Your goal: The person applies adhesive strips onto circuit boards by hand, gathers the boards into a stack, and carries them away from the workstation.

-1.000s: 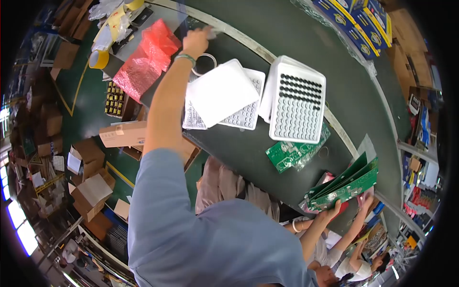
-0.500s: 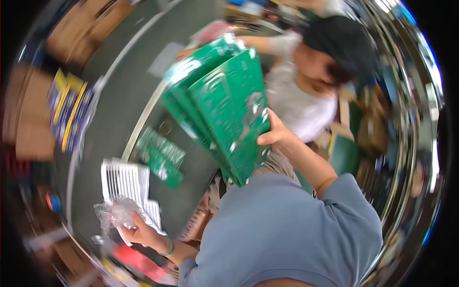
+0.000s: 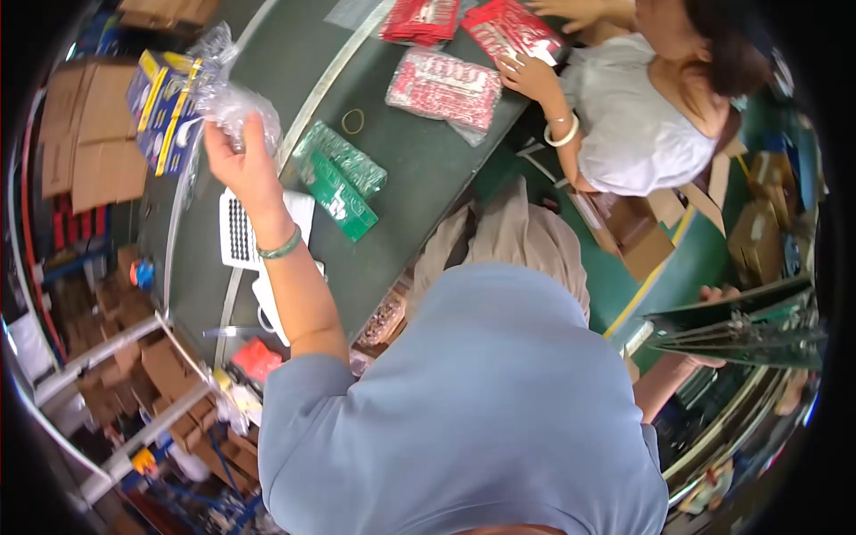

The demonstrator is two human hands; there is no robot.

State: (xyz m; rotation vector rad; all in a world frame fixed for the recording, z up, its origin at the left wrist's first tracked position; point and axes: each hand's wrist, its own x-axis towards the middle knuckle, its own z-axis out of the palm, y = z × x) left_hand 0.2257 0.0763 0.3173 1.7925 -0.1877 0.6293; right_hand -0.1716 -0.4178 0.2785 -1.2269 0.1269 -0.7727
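My left hand point(image 3: 242, 169), with a green bracelet at the wrist, is raised over the workbench point(image 3: 392, 209) at upper left. Its fingers are closed on crumpled clear plastic point(image 3: 241, 111). Far out to the right, my right hand point(image 3: 704, 357) grips several green circuit boards point(image 3: 749, 325), seen nearly edge-on and held beyond the bench. Between my arms, a loose green board point(image 3: 337, 198) lies on the bench beside a board in clear wrap point(image 3: 361, 163). A white tray with black parts point(image 3: 236, 234) stands below my left hand, partly hidden by my forearm.
Blue and yellow boxes point(image 3: 165, 111) stand at upper left. A co-worker point(image 3: 633, 116) in a white top has both hands near red packets point(image 3: 508, 31). A pink-and-white bagged bundle point(image 3: 443, 87) and a rubber band point(image 3: 353, 121) lie on the bench. Cartons point(image 3: 624, 232) stand on the floor.
The view has turned. My left hand now holds the plastic up near the blue boxes, away from the trays. The boards in my right hand have swung from over the bench to the far right.
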